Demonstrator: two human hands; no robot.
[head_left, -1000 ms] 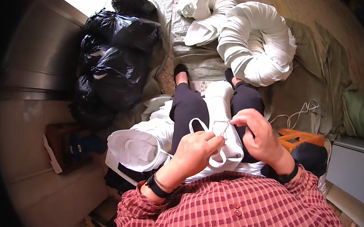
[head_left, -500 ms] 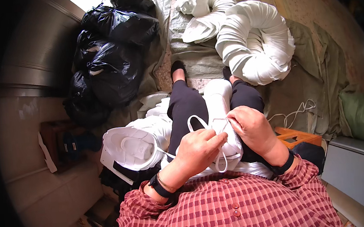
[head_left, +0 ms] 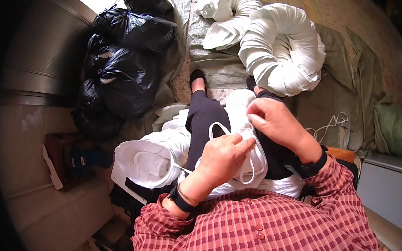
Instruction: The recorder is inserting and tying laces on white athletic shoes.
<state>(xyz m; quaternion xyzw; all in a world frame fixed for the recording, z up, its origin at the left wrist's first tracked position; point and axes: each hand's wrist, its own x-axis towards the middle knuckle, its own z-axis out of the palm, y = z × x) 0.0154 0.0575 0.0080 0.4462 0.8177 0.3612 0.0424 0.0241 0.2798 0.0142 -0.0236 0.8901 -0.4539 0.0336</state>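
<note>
A white shoe upper (head_left: 238, 100) lies lengthwise between my thighs. A white shoelace (head_left: 216, 125) is partly threaded through it, one loop standing up on the left and another hanging over the near part. My left hand (head_left: 222, 156) rests over the lacing with thumb and fingers pinched on the lace. Further forward, my right hand (head_left: 277, 122) has its fingers curled together at the right edge of the shoe upper; whether lace is between them is hidden. Beside my left thigh lies a nested stack of white shoe uppers (head_left: 140, 165).
Coiled stacks of white nested pieces (head_left: 282, 46) lie on the green-grey sheet (head_left: 350, 79) ahead. Black plastic bags (head_left: 130, 76) are heaped at the far left. A loose white cord (head_left: 330, 122), a green sack (head_left: 400, 127) and a grey box (head_left: 398, 189) are on the right.
My right hand has moved forward and slightly left along the shoe upper, its fingers curling. My left hand has shifted slightly right, still pinching the lace.
</note>
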